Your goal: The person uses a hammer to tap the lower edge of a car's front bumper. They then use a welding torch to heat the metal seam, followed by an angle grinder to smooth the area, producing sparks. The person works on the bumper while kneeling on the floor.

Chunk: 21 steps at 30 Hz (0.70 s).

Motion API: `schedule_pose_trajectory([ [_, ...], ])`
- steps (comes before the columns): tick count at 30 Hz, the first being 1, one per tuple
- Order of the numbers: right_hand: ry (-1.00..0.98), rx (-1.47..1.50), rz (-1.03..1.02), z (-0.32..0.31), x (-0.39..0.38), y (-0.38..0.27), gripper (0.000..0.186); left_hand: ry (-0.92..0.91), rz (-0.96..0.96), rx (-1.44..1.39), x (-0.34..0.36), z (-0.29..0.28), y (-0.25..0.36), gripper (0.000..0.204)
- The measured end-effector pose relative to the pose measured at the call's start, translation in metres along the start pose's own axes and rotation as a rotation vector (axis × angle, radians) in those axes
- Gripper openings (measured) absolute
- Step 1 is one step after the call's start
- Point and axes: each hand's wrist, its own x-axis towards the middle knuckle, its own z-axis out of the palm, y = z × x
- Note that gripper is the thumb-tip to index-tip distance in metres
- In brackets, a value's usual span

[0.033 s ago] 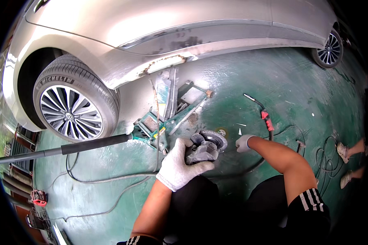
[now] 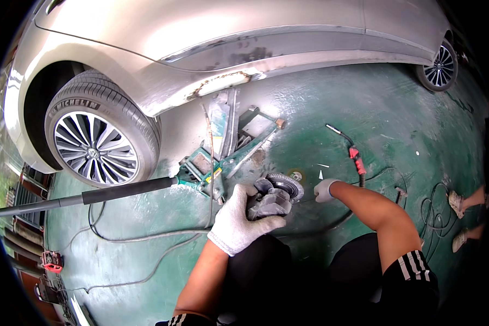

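Note:
My left hand (image 2: pixel 234 221), in a white work glove, is wrapped round a dusty grey angle grinder (image 2: pixel 269 206) above my knees. The grinder's dark round disc (image 2: pixel 291 186) has a ribbed rim and faces up and away from me. Just right of the disc is my gloved right hand (image 2: pixel 324 191), its fingers curled closed. Whatever they may hold is hidden. A small round metal piece (image 2: pixel 296 175) shows beyond the disc, and a small white pointed scrap (image 2: pixel 320 175) lies on the floor beyond my right hand.
Ahead stands a beige car (image 2: pixel 309 43) with a bare, rusty patch (image 2: pixel 223 82) on its sill. A green floor jack (image 2: pixel 217 173) reaches under it, its long handle (image 2: pixel 127 190) pointing left. A red-handled welding torch (image 2: pixel 356 157), cables (image 2: pixel 146 237) and a person's foot (image 2: pixel 456 204) are around.

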Motion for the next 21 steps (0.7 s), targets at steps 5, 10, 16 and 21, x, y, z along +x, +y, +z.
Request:
schedule_pose_trajectory([
  [5, -0.066, -0.005, -0.026, -0.012, 0.024, -0.034, 0.039, -0.042, -0.038, -0.176, -0.014, -0.027, -0.019, 0.084],
  [10, -0.101, 0.017, -0.059, -0.01, 0.022, -0.067, 0.042, -0.048, -0.022, -0.325, -0.012, -0.055, -0.046, 0.088],
  [16, -0.147, 0.021, -0.032, 0.027, 0.072, -0.103, 0.043, 0.124, -0.143, -0.56, -0.011, -0.089, -0.102, 0.109],
  [21, -0.124, 0.156, -0.048, -0.009, 0.056, -0.152, 0.046, 0.402, -0.257, -0.775, -0.008, -0.108, -0.142, 0.119],
])
